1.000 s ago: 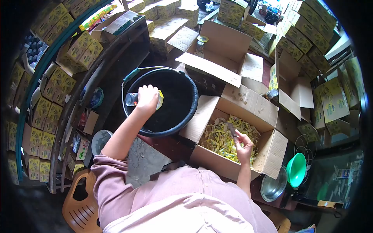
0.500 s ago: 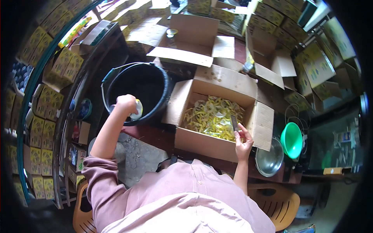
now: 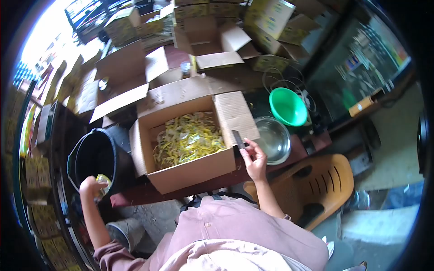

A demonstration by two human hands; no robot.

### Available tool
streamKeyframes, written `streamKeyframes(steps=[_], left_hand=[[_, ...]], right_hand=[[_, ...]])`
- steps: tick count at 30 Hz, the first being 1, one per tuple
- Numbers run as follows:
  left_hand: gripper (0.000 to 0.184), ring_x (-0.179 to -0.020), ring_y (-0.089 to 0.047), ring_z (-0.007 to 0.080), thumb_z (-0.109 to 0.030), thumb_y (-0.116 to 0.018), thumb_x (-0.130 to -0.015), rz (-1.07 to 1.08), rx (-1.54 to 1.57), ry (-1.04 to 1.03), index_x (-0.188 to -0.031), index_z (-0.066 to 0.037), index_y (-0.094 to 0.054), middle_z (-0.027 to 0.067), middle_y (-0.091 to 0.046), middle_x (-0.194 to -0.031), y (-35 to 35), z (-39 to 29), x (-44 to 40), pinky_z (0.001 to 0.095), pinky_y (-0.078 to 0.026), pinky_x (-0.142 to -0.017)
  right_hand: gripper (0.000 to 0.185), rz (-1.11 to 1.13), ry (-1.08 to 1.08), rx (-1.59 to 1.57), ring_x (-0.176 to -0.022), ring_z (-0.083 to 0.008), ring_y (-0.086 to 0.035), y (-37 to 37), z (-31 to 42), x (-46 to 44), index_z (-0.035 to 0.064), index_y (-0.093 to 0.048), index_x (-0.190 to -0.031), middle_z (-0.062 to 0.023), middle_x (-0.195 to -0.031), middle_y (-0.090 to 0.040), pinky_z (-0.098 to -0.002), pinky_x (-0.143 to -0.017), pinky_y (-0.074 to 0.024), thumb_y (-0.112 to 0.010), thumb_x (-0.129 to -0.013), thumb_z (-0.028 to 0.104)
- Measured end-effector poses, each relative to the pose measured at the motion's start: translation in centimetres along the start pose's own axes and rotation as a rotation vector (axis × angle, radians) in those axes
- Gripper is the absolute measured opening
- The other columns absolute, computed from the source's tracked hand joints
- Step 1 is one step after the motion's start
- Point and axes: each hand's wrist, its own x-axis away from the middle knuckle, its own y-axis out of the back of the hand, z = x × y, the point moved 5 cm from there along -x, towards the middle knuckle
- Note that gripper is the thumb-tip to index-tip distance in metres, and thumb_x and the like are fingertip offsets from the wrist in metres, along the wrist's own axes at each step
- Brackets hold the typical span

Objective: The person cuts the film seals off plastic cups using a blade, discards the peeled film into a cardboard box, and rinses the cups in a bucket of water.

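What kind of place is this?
Probably a small packing workshop or storeroom: it has stacked printed cartons, an open cardboard box of yellow strips and a dark bucket.

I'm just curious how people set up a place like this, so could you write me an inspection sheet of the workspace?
Surface: reddish table edge, mostly covered.
Job's things: dark bucket; open carton holding yellow strips.
Clutter: clear bowl and green bowl close together; more open cartons behind.
Grippers: left hand holds yellow-labelled container by the bucket; right hand holds dark flat tool.
Cables: pale loops beside green bowl; type unclear.
Surroundings: orange-brown chair nearby.
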Motion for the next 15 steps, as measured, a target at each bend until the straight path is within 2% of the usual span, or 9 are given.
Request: streamKeyframes(steps=[2,3,5,7,9,11,13,14,15], left_hand=[[0.058,-0.081,-0.063,0.0298,-0.042,-0.076,-0.056,-0.203,0.210,-0.038,-0.086,0.006,-0.062,0.0216,-0.062,-0.086,-0.4,1.9,-1.4,0.0364,-0.051,-0.069],[0.057,-0.081,-0.063,0.0290,-0.040,-0.076,-0.056,-0.239,0.064,-0.044,-0.087,0.006,-0.061,0.0206,-0.063,-0.085,-2.3,3.5,-4.9,0.0368,-0.051,-0.069],[0.057,-0.080,-0.063,0.0283,-0.039,-0.077,-0.057,-0.104,0.002,0.026,-0.088,0.006,-0.061,0.0200,-0.063,-0.084,-1.1,1.4,-0.9,0.0370,-0.051,-0.069],[0.055,-0.079,-0.063,0.0292,-0.036,-0.077,-0.057,-0.165,0.091,0.019,-0.088,0.007,-0.060,0.0208,-0.063,-0.083,-0.5,2.0,-1.2,0.0367,-0.051,-0.068],[0.050,-0.077,-0.064,0.0305,-0.030,-0.078,-0.058,-0.390,0.253,-0.024,-0.086,0.007,-0.061,0.0219,-0.063,-0.083,0.3,2.7,-2.1,0.0372,-0.051,-0.067],[0.052,-0.074,-0.064,0.0300,-0.037,-0.076,-0.060,-0.626,0.197,-0.150,-0.083,0.007,-0.061,0.0227,-0.063,-0.082,-0.6,4.6,-5.6,0.0382,-0.051,-0.064],[0.051,-0.069,-0.064,0.0289,-0.033,-0.074,-0.064,-0.003,-0.077,-0.042,-0.090,0.007,-0.057,0.0205,-0.062,-0.078,-2.1,2.9,-5.8,0.0394,-0.050,-0.059],[0.048,-0.066,-0.063,0.0267,-0.033,-0.072,-0.066,0.129,0.034,0.046,-0.088,0.007,-0.057,0.0165,-0.062,-0.075,-4.6,5.0,-9.0,0.0390,-0.050,-0.056],[0.049,-0.069,-0.063,0.0280,-0.033,-0.073,-0.065,-0.053,0.124,0.016,-0.087,0.008,-0.058,0.0181,-0.062,-0.077,-4.5,5.4,-9.8,0.0382,-0.051,-0.059]], right_hand=[[0.031,0.004,0.018,0.029,-0.060,-0.0019,-0.044,0.6,0.4,0.0,0.0030,-0.057,-0.107,0.0029,-0.067,-0.055,-0.0178,-0.055,-0.0381,-0.060,-0.077,0.000],[0.030,-0.006,0.004,0.057,-0.060,-0.0022,-0.044,1.1,0.5,-0.1,0.0031,-0.057,-0.107,0.0014,-0.069,-0.058,-0.0181,-0.055,-0.0382,-0.060,-0.077,0.001],[0.030,-0.037,0.016,0.064,-0.060,-0.0030,-0.045,2.0,0.7,0.0,0.0035,-0.058,-0.107,0.0004,-0.070,-0.059,-0.0189,-0.057,-0.0389,-0.061,-0.077,0.003],[0.029,-0.072,0.049,0.074,-0.060,-0.0048,-0.047,2.9,1.1,0.1,0.0043,-0.058,-0.105,-0.0005,-0.068,-0.060,-0.0206,-0.057,-0.0392,-0.061,-0.076,0.004],[0.028,-0.112,0.053,0.064,-0.058,-0.0071,-0.050,3.8,0.9,0.2,0.0058,-0.060,-0.103,-0.0024,-0.065,-0.060,-0.0225,-0.054,-0.0386,-0.061,-0.075,0.005],[0.028,-0.117,0.051,0.079,-0.058,-0.0080,-0.052,4.4,0.5,0.5,0.0059,-0.060,-0.103,-0.0025,-0.065,-0.061,-0.0231,-0.054,-0.0394,-0.061,-0.076,0.005],[0.028,-0.100,0.036,0.074,-0.058,-0.0086,-0.053,4.9,0.6,0.7,0.0061,-0.059,-0.103,-0.0025,-0.065,-0.061,-0.0233,-0.054,-0.0396,-0.061,-0.076,0.005],[0.028,-0.107,0.039,0.083,-0.058,-0.0086,-0.053,5.2,0.6,0.8,0.0061,-0.059,-0.104,-0.0024,-0.066,-0.061,-0.0232,-0.054,-0.0395,-0.061,-0.076,0.005],[0.028,-0.113,0.045,0.091,-0.058,-0.0085,-0.053,5.6,0.7,0.7,0.0061,-0.059,-0.104,-0.0023,-0.066,-0.061,-0.0232,-0.054,-0.0395,-0.061,-0.076,0.005]])
